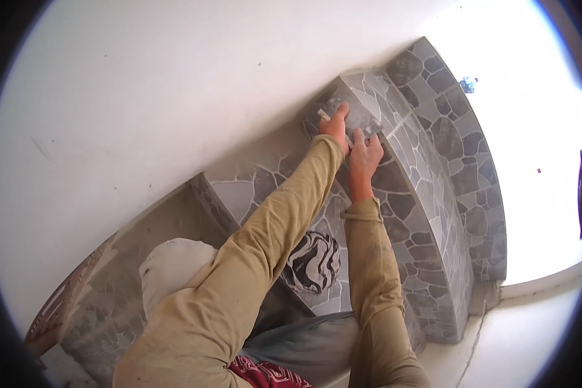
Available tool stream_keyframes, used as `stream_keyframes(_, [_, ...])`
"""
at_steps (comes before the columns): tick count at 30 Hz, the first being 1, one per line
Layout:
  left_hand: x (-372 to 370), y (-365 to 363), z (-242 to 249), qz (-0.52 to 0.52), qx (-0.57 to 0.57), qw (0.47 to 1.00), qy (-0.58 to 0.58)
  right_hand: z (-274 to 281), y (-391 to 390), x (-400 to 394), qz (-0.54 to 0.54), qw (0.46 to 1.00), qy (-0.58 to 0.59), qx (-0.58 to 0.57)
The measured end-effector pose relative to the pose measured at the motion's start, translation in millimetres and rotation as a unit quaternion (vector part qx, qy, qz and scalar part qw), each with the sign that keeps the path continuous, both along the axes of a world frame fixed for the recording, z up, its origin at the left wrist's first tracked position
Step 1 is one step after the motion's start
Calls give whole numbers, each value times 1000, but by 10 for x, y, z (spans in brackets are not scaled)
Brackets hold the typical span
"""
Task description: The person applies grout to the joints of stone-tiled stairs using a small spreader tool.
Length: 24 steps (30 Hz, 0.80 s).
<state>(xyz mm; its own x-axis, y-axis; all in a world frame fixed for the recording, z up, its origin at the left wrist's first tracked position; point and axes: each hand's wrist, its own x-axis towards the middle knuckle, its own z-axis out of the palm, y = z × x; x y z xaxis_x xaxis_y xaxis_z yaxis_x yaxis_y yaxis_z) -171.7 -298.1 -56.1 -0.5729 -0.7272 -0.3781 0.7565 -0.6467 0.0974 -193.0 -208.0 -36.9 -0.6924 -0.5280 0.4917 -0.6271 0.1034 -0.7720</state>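
Note:
Both my hands are at the upper corner of the stone-patterned steps, close to the white wall. My left hand (334, 131) is closed, with the tip of a pale, stick-like piece (323, 114) showing beside its fingers. Just to its right, my right hand (366, 160) has bent fingers against the lower edge of a rough grey patch (363, 119), which looks like mortar or a stone piece. What lies within the fingers of either hand is mostly hidden. The step (394, 110) under them has grey stone shapes with pale joints.
A black-and-white patterned round thing (313, 262) lies between my arms on a lower step. A white rounded thing (174, 268) sits beside my left arm. Curved steps (462, 149) run along the right, and the white wall (155, 97) rises on the left.

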Motion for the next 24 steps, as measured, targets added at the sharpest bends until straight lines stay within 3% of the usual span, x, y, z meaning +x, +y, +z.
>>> stream_keyframes(4, [-35,134,-58,53,-38,998,-25,-42,67,40,-35,998,57,11])
stream_keyframes(7, [-151,12,-77,51,-13,996,-66,44,24,60,-9,999,35,7])
stream_keyframes(8, [9,48,51,49,-41,998,-3,63,28,100,-13,999,33,9])
stream_keyframes(11, [187,134,113,7,-47,999,11,81,56,121,25,999,1,-44])
stream_keyframes(14, [1,80,11,46,-50,998,-16,-80,38,31,25,998,-28,-58])
stream_keyframes(16, [-29,0,4,43,-44,997,-36,0,-32,-27,17,999,14,-26])
stream_keyframes(17, [24,-27,76,47,-59,997,7,14,-17,-72,-1,998,55,9])
stream_keyframes(20, [89,71,119,30,-59,997,45,3,-37,-27,30,998,-9,-57])
stream_keyframes(24, [129,223,-27,31,-18,999,32,-55,77,39,-6,998,46,-33])
